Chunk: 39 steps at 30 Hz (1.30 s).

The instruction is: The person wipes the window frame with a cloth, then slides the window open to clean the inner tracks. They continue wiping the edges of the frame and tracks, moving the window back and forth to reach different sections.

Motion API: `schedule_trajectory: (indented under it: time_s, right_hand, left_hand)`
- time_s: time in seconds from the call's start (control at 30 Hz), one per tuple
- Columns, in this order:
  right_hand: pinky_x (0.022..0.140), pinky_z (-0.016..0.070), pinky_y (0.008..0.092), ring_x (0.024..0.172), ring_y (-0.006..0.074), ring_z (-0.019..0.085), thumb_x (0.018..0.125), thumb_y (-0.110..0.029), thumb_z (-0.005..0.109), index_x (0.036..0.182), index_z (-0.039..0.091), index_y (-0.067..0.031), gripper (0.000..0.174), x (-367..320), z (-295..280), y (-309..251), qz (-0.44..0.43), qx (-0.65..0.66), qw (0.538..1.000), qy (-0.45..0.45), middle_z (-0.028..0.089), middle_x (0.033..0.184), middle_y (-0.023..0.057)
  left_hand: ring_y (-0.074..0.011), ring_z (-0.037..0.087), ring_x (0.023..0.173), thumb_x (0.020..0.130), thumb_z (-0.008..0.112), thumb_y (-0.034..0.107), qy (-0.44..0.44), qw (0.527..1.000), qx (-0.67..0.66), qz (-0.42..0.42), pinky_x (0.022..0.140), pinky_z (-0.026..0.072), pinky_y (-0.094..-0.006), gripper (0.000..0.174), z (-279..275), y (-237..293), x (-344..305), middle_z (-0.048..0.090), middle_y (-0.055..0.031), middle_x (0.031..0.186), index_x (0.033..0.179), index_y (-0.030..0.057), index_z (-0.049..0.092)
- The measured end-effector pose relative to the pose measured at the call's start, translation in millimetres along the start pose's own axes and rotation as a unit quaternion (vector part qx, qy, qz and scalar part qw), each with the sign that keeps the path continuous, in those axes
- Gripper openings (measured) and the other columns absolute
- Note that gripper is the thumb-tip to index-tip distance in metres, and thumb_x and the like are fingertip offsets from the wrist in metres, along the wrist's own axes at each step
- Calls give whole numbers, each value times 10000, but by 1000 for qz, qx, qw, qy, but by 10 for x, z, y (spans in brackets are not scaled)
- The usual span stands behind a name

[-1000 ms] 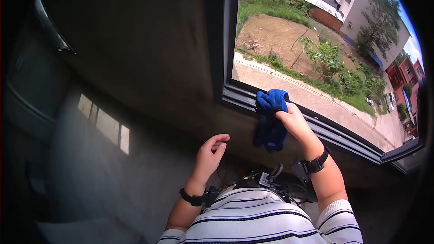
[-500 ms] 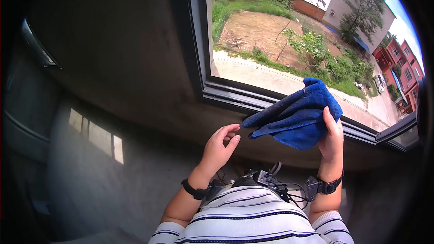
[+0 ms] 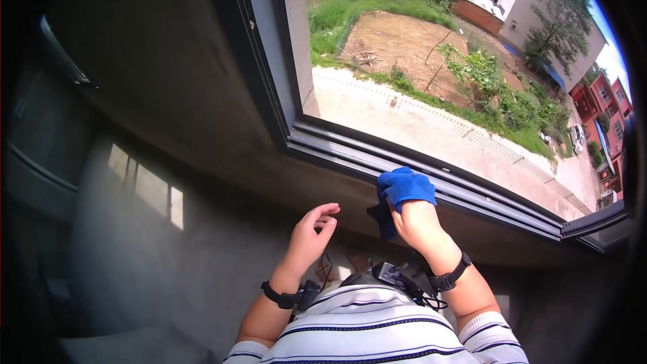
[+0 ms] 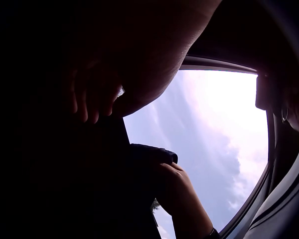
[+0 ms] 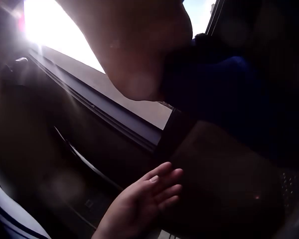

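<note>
A blue cloth (image 3: 407, 186) is bunched over the fingers of my right hand (image 3: 419, 224), which grips it at the window's lower track (image 3: 337, 150); part of it hangs below the sill edge. In the right wrist view the cloth (image 5: 224, 94) is dark beside the right hand (image 5: 134, 50), whose fingers are hidden. My left hand (image 3: 310, 237) hovers to the left, touching nothing, fingers loosely bent. The left wrist view shows that left hand (image 4: 134, 64) in shadow, with the right hand and cloth beyond.
The window frame (image 3: 259, 47) rises on the left, and its lower right corner holds a sash edge (image 3: 593, 221). Outside are a paved path, a garden and buildings. Below lies a grey floor (image 3: 135, 263) with sunlit patches. Cables (image 3: 428, 291) hang at the waist.
The cloth, spread out in the right hand above the track half a second ago, is now bunched around its fingers and lower, at the track. The left hand has moved slightly down and left.
</note>
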State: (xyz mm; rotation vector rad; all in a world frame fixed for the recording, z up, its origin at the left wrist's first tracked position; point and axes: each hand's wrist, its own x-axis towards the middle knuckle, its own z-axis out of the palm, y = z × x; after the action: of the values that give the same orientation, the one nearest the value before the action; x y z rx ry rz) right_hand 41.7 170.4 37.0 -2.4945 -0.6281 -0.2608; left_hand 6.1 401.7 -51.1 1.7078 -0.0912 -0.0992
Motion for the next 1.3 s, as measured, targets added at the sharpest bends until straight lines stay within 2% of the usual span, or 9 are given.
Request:
schedule_trajectory:
  time_s: [0.07, 0.13, 0.2, 0.43, 0.7, 0.8, 0.93, 1.1, 1.3]
  right_hand:
    - [867, 452, 439, 980, 399, 570, 833, -3, 590, 1091, 599, -3, 258, -51, 54, 53, -30, 93, 991, 91, 610, 1072, 215]
    - [904, 456, 374, 1032, 309, 601, 936, -71, 569, 1153, 587, 26, 238, -133, 57, 161, 130, 222, 949, 184, 627, 1137, 169]
    - [929, 457, 316, 1067, 180, 589, 1004, -198, 538, 1240, 551, 29, 328, -107, -97, 216, 254, 464, 824, 206, 610, 1187, 104]
    - [944, 507, 391, 1092, 244, 609, 1015, -231, 495, 1345, 439, 18, 416, -10, -418, 17, 253, 705, 647, 143, 592, 1228, 152]
    - [960, 495, 395, 1107, 259, 615, 1022, -261, 467, 1343, 445, 41, 441, -142, -528, -63, 235, 673, 684, 152, 595, 1245, 161]
    - [1008, 447, 387, 1162, 255, 577, 1019, -248, 482, 1364, 428, 48, 458, -239, -549, 4, 206, 615, 744, 158, 577, 1274, 164]
    - [1005, 414, 376, 1135, 338, 580, 973, -146, 563, 1238, 532, 61, 338, -87, -338, 138, 97, 234, 967, 28, 608, 1196, 219]
    - [920, 452, 446, 1044, 457, 541, 818, -35, 622, 1067, 592, 25, 258, 296, 44, 184, -2, 11, 995, -100, 596, 1074, 260]
    - [1077, 352, 494, 912, 373, 614, 703, -9, 615, 1049, 581, 47, 352, 562, 61, 61, -151, -42, 984, -80, 631, 832, 206]
  left_hand:
    - [-134, 630, 981, 917, 577, 39, 9, 1000, 9, -18, 889, 489, -278, 315, -38, -30, -67, 665, -93, 1169, 1230, 4, 586]
    - [-131, 629, 990, 921, 574, 30, 51, 998, -6, -35, 883, 489, -271, 313, -91, -117, -143, 662, -92, 1172, 1233, 7, 585]
    - [-129, 625, 993, 927, 567, 19, 67, 997, -27, -30, 868, 486, -253, 310, -120, -177, -180, 658, -91, 1172, 1236, 0, 582]
    - [-136, 612, 1009, 908, 601, 43, 45, 999, 2, -11, 897, 482, -272, 339, 6, 97, -99, 639, -84, 1203, 1245, 16, 582]
    - [-331, 377, 1358, 908, 626, 207, -247, 955, 8, 164, 1138, 267, -425, 635, 737, 398, 257, 411, -188, 1456, 1452, 11, 362]
    - [-240, 489, 1260, 955, 598, 196, -233, 964, -116, 61, 1079, 365, -381, 585, 816, 392, 220, 504, -158, 1366, 1451, 3, 354]
    - [-171, 569, 1113, 975, 573, 135, -186, 970, -156, 1, 1003, 429, -329, 484, 729, 164, 209, 577, -115, 1264, 1403, -15, 406]
    - [-145, 605, 1048, 946, 586, 72, -49, 989, -124, -55, 940, 461, -288, 375, 534, -36, 127, 629, -86, 1154, 1299, -22, 502]
    - [-140, 622, 1011, 937, 512, 21, 54, 984, -157, -64, 903, 489, -270, 368, 111, -137, -52, 635, -122, 1204, 1305, -1, 510]
